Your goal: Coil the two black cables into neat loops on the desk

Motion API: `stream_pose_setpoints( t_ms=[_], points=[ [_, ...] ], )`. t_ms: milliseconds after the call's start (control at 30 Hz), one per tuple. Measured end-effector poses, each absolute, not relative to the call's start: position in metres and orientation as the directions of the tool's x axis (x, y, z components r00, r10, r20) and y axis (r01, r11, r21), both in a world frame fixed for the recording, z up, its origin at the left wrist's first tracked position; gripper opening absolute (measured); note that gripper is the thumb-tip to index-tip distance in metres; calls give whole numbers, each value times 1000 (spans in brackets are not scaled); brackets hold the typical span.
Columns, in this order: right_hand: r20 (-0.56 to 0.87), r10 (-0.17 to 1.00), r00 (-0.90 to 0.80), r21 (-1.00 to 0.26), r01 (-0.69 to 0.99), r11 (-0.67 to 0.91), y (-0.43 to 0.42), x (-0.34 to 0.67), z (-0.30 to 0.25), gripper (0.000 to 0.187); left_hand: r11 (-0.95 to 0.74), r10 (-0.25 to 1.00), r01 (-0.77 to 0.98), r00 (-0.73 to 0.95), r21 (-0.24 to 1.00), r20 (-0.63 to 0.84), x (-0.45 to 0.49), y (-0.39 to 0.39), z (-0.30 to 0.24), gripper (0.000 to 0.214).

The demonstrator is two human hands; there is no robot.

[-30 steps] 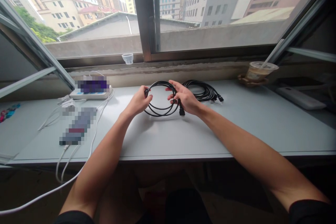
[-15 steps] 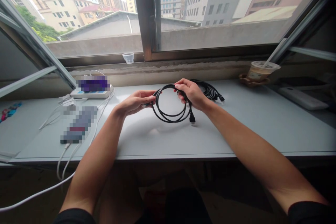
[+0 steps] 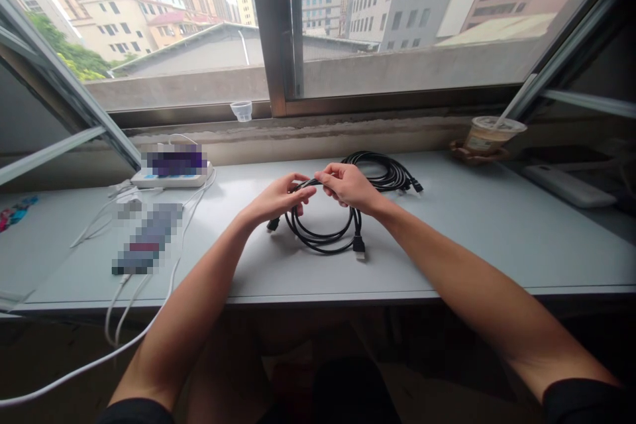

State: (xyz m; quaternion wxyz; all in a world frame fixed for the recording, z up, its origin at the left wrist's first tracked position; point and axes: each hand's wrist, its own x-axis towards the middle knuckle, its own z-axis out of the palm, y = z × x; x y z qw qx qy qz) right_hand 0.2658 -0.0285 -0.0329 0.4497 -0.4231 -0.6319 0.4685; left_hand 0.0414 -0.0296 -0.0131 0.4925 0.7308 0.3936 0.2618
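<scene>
A coiled black cable (image 3: 320, 251) rests low on the table, its upper strands raised between my hands. My right hand (image 3: 348, 185) is shut on the top of the coil, pinching it between thumb and fingers. Around the coil's upper left side my left hand (image 3: 278, 199) curls loosely, its thumb stretched out over the strands. One black plug (image 3: 358, 245) with a pale end hangs at the coil's lower right. The other plug (image 3: 273, 225) sticks out below my left hand. Behind my right hand lies a second black cable coil (image 3: 390, 172).
At the left are a white power strip (image 3: 173, 179), a blurred grey device (image 3: 149, 238) and white cords (image 3: 179, 238). A drink cup (image 3: 489, 136) with a straw stands at the back right. A small clear cup (image 3: 242, 110) sits on the window ledge.
The coil has come down and toward me onto the table. My hands have moved closer together, and my left thumb and fingers have spread further apart around the strands.
</scene>
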Motion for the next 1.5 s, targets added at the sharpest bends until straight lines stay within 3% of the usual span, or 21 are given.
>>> stream_pose_setpoints(
  t_ms=[167,267,333,500,667,833,1133,1300,1400,1500],
  points=[
    [210,961,-181,-973,60,224,-26,258,-42,38,-210,921,222,371,952,116,57,-27,-21,43],
    [241,959,-146,-970,-10,242,-21,258,-51,51,-167,971,87,185,982,148,50,-22,-18,43],
    [258,955,-147,-966,-53,253,-19,257,-54,53,-186,976,101,132,977,172,44,-19,-14,45],
    [264,949,-169,-954,-190,232,-21,255,-53,51,-261,963,214,128,941,238,35,-13,-13,51],
    [235,968,-91,-971,-78,228,-15,260,-58,46,-229,972,124,79,966,221,33,-10,-14,55],
    [288,946,-147,-957,-93,277,-12,264,-61,46,-245,963,154,150,957,223,31,-15,-10,57],
    [345,929,-135,-935,-137,328,-20,258,-52,45,-171,952,50,264,984,152,28,-17,-3,32],
    [366,925,-104,-929,-100,356,-27,250,-49,48,-135,928,32,354,990,115,34,-23,-2,35],
    [310,939,-150,-949,-113,295,-31,245,-47,52,-131,928,21,354,991,115,36,-23,-3,42],
    [202,960,-196,-970,-175,168,-33,242,-43,43,-108,950,3,296,994,102,39,-21,-6,51]
  ],
)
